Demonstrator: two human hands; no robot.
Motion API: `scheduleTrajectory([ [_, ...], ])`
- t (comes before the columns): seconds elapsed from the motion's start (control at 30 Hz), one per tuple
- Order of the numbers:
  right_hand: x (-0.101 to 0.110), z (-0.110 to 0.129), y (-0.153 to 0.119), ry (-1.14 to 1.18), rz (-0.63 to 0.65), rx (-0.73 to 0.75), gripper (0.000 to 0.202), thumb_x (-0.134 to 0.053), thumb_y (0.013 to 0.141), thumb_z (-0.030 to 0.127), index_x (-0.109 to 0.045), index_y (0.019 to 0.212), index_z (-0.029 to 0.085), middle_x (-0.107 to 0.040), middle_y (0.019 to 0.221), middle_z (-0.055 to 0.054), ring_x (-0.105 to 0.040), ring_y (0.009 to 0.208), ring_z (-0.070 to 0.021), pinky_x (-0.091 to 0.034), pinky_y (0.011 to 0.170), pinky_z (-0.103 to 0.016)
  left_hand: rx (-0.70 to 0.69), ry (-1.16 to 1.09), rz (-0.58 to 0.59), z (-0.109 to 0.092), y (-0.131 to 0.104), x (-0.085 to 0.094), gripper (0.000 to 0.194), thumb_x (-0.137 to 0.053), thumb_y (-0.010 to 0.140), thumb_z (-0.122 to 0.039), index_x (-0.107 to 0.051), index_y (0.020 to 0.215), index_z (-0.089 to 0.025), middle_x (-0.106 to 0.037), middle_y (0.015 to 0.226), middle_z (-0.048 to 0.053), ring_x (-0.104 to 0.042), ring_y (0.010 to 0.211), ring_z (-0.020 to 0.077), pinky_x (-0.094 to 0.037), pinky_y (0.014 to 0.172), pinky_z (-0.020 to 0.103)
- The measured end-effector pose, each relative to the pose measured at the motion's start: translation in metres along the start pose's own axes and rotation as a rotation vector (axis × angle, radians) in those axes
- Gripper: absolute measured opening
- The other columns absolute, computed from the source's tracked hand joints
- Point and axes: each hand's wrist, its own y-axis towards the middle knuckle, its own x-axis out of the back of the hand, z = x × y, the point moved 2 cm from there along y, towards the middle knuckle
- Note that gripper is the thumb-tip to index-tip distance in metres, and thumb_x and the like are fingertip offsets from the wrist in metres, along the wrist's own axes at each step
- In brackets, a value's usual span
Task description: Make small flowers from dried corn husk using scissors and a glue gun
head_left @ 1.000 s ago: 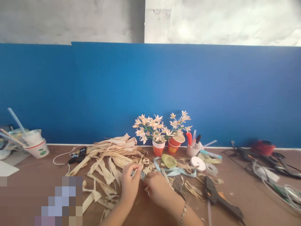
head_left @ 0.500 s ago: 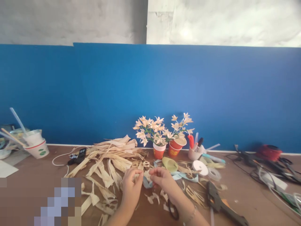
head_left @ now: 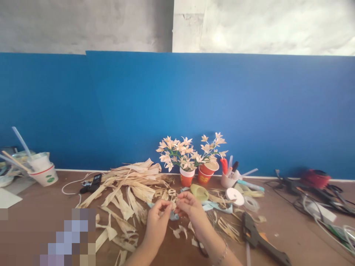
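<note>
My left hand had its thumb and fingertips drawn together on what looked like a small pale piece. My right hand met it from three o'clock with curled fingers; they hid their own contact, so I cannot tell whether they were clamped on it too. The piece sat between my two sets of fingertips, above the brown tabletop, too small and too covered for me to make out its shape.

I judged it next to weightless, thin and papery, dry like the husk strips heaped at ten o'clock. It would bend readily but crease or split along its grain if twisted hard, and a light pinch would do: the thickest end for the hold, the thin edges spared. It seemed more likely to tear or flick away than to slide under its own weight.

At twelve to one o'clock, the pale flowers over the red and white cup had thin pointed petals that looked just as easy to crush; I would have lifted those by the cup. The scraps at about five o'clock looked light enough to scatter. The glue gun, near four o'clock, looked far stiffer and heavier, best taken by its handle.
</note>
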Motion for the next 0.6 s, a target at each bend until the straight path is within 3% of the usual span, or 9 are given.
scheduleTrajectory([
  [0.07,0.001,0.001,0.001,-0.086,0.021,0.077,0.023,-0.067,0.061,0.027,-0.056,0.078,0.018,-0.060,0.059,0.002,-0.057,0.054,-0.0131,-0.042,0.051,-0.023,0.067,-0.085,-0.010,0.000,0.002,0.000,0.022,-0.059,0.076,-0.039,-0.061,0.073,-0.017,-0.063,0.068,0.002,-0.058,0.067,0.0177,-0.046,0.064,0.026],
  [0.2,0.002,0.004,0.000,-0.372,0.080,0.378,0.023,-0.058,0.065,0.014,-0.061,0.087,0.019,-0.064,0.081,-0.002,-0.059,0.071,-0.0153,-0.046,0.061,-0.025,0.165,-0.216,-0.040,-0.004,0.003,-0.001,0.025,-0.065,0.070,-0.041,-0.062,0.071,-0.016,-0.063,0.068,0.001,-0.057,0.068,0.0172,-0.045,0.066,0.026],
  [0.27,0.001,0.004,-0.003,-0.530,0.091,0.472,0.019,-0.054,0.069,0.011,-0.063,0.084,0.019,-0.064,0.080,-0.002,-0.059,0.072,-0.0155,-0.046,0.066,-0.026,0.193,-0.274,-0.040,-0.006,0.002,-0.001,0.024,-0.067,0.069,-0.040,-0.062,0.070,-0.016,-0.063,0.068,0.001,-0.057,0.069,0.0168,-0.045,0.068,0.025],
  [0.43,0.000,0.009,-0.007,-0.699,0.079,0.559,0.013,-0.052,0.079,0.014,-0.064,0.076,0.018,-0.063,0.073,-0.003,-0.058,0.068,-0.0153,-0.044,0.065,-0.026,0.238,-0.330,-0.005,-0.008,0.002,-0.002,0.022,-0.068,0.067,-0.037,-0.063,0.069,-0.016,-0.062,0.065,0.000,-0.055,0.066,0.0149,-0.043,0.065,0.024],
  [0.6,0.003,0.020,-0.010,-0.812,0.051,0.664,0.013,-0.050,0.083,0.015,-0.060,0.076,0.018,-0.060,0.073,-0.003,-0.056,0.069,-0.0158,-0.043,0.064,-0.026,0.217,-0.208,0.008,-0.003,0.004,-0.003,0.019,-0.065,0.067,-0.034,-0.061,0.064,-0.016,-0.058,0.058,-0.001,-0.053,0.058,0.0142,-0.042,0.059,0.023],
])
